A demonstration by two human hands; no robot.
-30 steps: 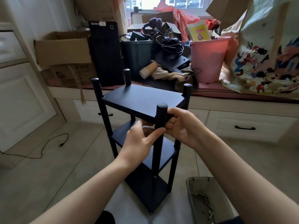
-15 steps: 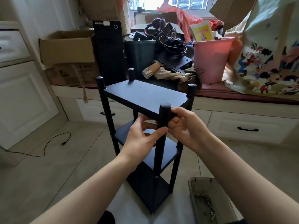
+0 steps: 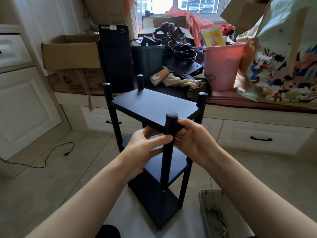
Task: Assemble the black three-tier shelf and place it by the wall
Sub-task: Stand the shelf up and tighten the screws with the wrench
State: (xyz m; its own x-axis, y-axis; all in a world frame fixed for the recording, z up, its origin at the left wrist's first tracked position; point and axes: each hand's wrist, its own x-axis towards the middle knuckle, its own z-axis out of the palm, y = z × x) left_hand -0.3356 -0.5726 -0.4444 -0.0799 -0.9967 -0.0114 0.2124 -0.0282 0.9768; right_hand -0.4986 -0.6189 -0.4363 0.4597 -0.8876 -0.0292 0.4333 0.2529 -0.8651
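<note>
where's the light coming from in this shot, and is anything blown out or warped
Head view: daylight enters through the window at top, its panes blown out white; the black shelf reads as a dark mass with little detail; wide-angle distortion bows the cabinet edges at left and stretches both forearms toward the bottom corners.

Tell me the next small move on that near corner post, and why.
Probably keep twisting the near post tight: the left hand and the right hand both grip it under the top board, and the shelf stands mid-floor.

Your tiled floor (image 3: 51,182) carries black shelf (image 3: 154,107), grey tray (image 3: 205,210) w/ hardware, black cable (image 3: 51,152).
</note>
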